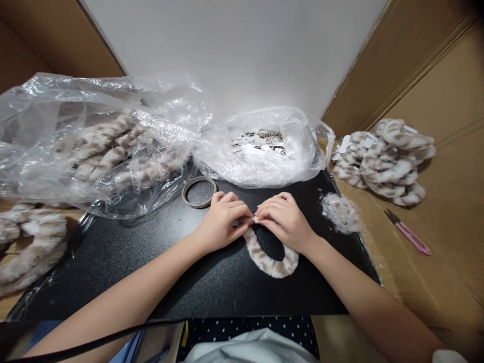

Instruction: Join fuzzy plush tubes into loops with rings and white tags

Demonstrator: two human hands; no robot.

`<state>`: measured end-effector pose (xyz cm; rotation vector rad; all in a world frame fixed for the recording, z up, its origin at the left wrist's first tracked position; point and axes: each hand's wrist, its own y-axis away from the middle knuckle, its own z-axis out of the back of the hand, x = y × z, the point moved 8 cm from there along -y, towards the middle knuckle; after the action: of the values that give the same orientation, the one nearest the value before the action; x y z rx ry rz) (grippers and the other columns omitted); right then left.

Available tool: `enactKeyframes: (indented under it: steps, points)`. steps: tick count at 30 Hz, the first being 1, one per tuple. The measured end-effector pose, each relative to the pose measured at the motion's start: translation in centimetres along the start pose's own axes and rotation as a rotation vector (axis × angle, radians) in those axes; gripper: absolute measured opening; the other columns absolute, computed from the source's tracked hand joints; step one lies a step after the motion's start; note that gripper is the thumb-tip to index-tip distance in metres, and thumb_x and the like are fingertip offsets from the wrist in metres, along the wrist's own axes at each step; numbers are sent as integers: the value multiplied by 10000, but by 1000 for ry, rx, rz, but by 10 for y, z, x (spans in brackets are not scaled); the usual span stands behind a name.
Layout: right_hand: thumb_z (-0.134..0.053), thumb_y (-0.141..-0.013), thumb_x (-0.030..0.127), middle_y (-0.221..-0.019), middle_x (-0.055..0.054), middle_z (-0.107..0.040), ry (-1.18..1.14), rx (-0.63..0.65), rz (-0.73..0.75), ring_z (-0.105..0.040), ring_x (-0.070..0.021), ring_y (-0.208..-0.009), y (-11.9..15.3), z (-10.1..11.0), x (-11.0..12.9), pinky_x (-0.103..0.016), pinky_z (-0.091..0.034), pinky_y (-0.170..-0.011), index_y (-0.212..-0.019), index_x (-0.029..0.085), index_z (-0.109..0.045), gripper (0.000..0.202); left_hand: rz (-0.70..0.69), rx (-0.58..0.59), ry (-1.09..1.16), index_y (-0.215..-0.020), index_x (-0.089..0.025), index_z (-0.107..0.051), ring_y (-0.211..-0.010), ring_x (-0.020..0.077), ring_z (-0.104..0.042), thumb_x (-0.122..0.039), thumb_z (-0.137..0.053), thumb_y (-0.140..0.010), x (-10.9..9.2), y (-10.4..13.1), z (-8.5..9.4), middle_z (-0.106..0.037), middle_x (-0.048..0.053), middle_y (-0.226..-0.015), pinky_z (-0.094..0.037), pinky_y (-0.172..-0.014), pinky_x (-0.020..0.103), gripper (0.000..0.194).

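A fluffy strip in white and brown [273, 264] hangs in a loop toward me over the black tabletop. My left hand [228, 219] pinches it near one end, fingers closed. From the other side my right hand [284, 219] is closed on the same strip, and the fingertips of both hands almost meet at its top. The exact ends are hidden between the fingers. Just beyond my left hand lies a ring-shaped roll [199, 192] that looks like a nearly used-up tape roll.
Behind stand a clear bag [102, 146] of fluffy strips and another bag [260, 169] with white tags and cords. Right: a heap of tagged fluffy pieces [393, 164], a clump of fuzz [341, 213] and pink-handled thread snips [410, 234]. Left: more fluffy pieces [41, 232]. Cardboard walls flank the table.
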<state>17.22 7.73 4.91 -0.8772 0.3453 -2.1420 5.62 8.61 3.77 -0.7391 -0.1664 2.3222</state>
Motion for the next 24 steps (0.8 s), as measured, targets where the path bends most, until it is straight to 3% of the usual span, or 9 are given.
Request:
enactKeyframes:
  steps: [7,16,20,24]
  points:
    - [-616,-886,156,-775,1,-706,-140,22,-140,-626,-154,-742,1,-5,-16,-349,-410,-845,-775,202,-594,122,-110,-29,-83,-792,-209,-613,-778,171,-518,-148,-582,-824,-7,1,0,-684,-24,-724,-267,-788,369,76]
    - [-686,-773,153,-698,2,-662,-456,152,-519,-588,-135,-659,2,-15,-36,-255,-453,-629,-703,171,-646,82,-249,-40,-115,-833,-204,-602,-812,165,-552,-181,-553,-905,-15,5,0,-721,-16,-802,-282,-845,376,91]
    - [-719,-748,227,-673,9,-641,-674,249,-633,-578,-124,-627,9,-27,-42,-253,-475,-608,-714,165,-649,100,-277,-29,-125,-845,-213,-609,-836,167,-575,-174,-528,-923,-20,5,-1,-745,-14,-843,-290,-858,380,119]
    - [-787,-691,335,-714,1,-659,-924,292,-733,-648,-142,-683,17,-38,-45,-285,-537,-670,-726,162,-616,245,-304,-69,-157,-832,-217,-612,-853,171,-585,-179,-532,-930,-24,6,3,-756,-19,-857,-287,-850,382,132]
